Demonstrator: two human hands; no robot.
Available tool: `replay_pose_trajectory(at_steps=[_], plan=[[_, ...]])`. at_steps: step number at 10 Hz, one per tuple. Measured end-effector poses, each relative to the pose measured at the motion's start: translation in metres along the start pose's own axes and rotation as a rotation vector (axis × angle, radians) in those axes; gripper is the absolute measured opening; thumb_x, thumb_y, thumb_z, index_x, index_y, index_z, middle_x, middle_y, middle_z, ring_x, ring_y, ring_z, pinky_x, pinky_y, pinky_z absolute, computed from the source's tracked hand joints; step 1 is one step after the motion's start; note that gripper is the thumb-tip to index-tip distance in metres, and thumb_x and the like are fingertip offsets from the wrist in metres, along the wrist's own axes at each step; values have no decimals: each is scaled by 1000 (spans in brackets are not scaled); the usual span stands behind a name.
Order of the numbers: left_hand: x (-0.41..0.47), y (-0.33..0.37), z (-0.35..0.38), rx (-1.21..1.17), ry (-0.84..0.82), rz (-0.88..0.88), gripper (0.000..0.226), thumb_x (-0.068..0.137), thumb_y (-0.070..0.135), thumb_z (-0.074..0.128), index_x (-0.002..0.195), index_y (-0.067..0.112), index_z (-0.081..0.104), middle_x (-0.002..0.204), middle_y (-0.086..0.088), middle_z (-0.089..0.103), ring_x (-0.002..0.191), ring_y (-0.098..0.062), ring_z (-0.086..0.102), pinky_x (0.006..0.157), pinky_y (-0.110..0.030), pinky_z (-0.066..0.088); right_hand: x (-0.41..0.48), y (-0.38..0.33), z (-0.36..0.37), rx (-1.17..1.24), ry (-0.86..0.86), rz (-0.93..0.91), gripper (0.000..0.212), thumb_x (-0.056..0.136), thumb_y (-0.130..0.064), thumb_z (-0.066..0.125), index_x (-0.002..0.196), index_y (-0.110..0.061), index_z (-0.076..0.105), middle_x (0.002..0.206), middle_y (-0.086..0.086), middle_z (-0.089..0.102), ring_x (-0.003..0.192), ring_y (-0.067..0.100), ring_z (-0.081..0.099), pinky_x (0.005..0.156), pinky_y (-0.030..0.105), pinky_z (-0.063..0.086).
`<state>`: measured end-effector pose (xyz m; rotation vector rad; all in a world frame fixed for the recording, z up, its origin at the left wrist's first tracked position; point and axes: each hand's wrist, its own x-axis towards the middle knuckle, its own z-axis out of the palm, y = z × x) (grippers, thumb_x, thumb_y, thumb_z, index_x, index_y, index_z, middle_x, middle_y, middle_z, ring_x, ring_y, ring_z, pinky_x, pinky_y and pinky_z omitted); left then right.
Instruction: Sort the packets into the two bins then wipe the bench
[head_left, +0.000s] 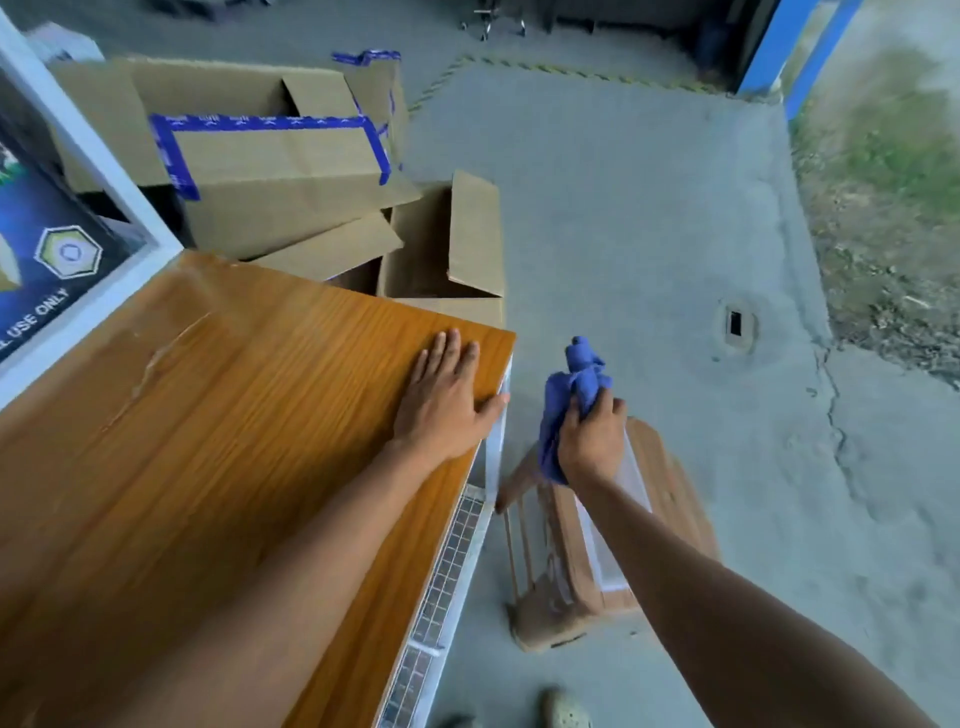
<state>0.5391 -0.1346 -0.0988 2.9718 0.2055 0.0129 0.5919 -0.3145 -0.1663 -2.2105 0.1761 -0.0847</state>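
Two bare hands are sharing the work: the left hand (441, 400) is lying flat on the glossy orange-brown wood-grain bench (234, 415) close to its far right corner. Its fingers (447, 353) are stretching out straight and slightly apart with the thumb reaching to the edge, probably steadying the person while leaning over. The right hand (589, 441) is hanging just off the bench's right edge, its fingers (615, 405) clamping tightly round a bunched blue cloth (566, 384), which is sticking up above the fist and trailing below it. Gathering it like this is likely making it ready for a pass over the wood, so I am judging the wiping step to be the one in hand. Packets are not showing in this view, and I cannot tell whether the open brown cardboard boxes (270, 156) standing on the grey concrete floor (623, 208) beyond the bench are serving as the two bins. Under the right hand a slatted wooden crate (670, 499) is sitting on the floor just beside the bench. Blue printed tape (260, 123) is running along the box flaps, its print being too small to read. At the left a white-framed dark blue sign (47, 260) is standing beside the bench, showing a hexagonal emblem and the words "USE ONLY"; whatever is coming before them is running out of view.
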Motion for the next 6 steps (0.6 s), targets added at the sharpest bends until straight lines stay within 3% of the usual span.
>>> replay_pose_trajectory(at_steps=[1,2,3,4,6], plan=[[10,0,9,45,21,-24,81,90,67,30,153,22,7,161,-4,-2,148,-19,-3,121,-38,2,25,63,-8,-224,-139,60,35,90,-24,57,118,-4,54,110,23,57,100,41,56,76,36,36],[8,-3,13,25,42,-36,80,89,68,31,153,26,9,161,1,-2,148,-15,-4,120,-38,3,40,117,5,-379,-376,92,53,87,-45,54,126,-8,53,116,19,62,109,38,57,87,36,41],[10,-1,10,9,39,-45,81,86,69,31,152,26,12,161,2,2,148,-15,-1,121,-41,8,40,147,12,-418,-469,150,55,89,-50,47,121,-7,59,115,20,63,109,38,57,94,40,43],[7,3,8,-5,32,-60,79,88,67,35,152,26,14,161,4,3,148,-13,-1,120,-40,7,31,148,6,-399,-470,51,41,90,-33,56,117,-2,60,116,21,63,110,38,56,94,40,42],[-4,17,-2,-40,25,-176,82,86,71,35,151,23,20,161,0,9,148,-17,3,120,-43,10,-7,94,-20,-195,-438,-170,37,89,-29,56,119,-9,60,124,13,60,115,34,53,91,38,44]])
